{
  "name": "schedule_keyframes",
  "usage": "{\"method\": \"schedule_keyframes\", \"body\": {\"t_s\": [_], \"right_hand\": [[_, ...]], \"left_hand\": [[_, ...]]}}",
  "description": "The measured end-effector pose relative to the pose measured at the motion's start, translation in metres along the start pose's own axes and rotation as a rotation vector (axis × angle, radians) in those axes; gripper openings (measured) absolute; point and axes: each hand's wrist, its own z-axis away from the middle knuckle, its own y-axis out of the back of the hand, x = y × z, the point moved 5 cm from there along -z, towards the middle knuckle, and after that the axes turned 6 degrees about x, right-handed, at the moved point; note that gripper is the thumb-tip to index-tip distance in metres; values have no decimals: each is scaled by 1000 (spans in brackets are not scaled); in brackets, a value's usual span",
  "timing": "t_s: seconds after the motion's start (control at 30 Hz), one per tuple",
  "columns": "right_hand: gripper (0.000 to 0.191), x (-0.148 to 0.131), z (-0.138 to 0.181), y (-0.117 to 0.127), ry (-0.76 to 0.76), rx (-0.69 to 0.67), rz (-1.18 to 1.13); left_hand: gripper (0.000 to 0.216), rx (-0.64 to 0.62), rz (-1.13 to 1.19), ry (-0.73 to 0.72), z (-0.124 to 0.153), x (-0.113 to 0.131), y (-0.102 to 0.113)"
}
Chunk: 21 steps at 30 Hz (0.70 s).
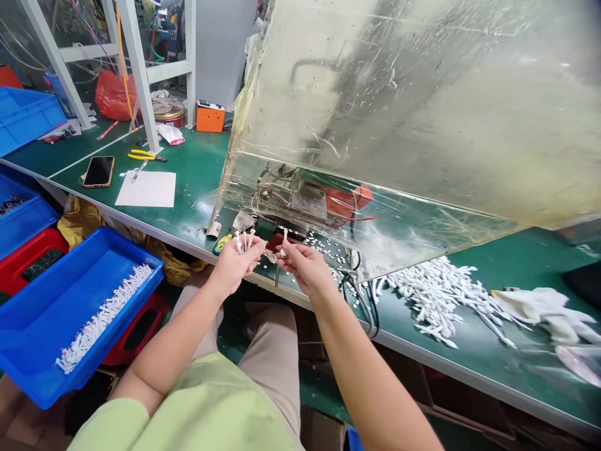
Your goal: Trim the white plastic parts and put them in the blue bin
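My left hand [237,262] is closed round a small bunch of white plastic pieces [245,239] that stick up from its fingers. My right hand [303,262] pinches a single white plastic piece [284,238] upright, a little to the right of the bunch. Both hands hover over the front edge of the green workbench [197,172], just below a small machine [310,200] under a scratched clear cover [422,113]. A large heap of the same white pieces [436,291] lies on the bench to the right.
A blue bin [42,313] with a row of white pieces sits at lower left, with other blue and red bins behind it. On the bench lie a phone [99,171], a white sheet [147,188], yellow pliers [143,155], an orange box [210,117] and white gloves [544,310].
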Motion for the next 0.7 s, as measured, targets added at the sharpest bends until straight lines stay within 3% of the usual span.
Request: {"method": "schedule_keyframes", "body": {"t_s": [0.27,0.7], "right_hand": [[17,3,-3,-5,-174,23,-157],[14,-4,-1,-13,-283,48,-238]], "left_hand": [[37,15,43,21,0,-1,2],[36,28,22,5,0,5,1]]}}
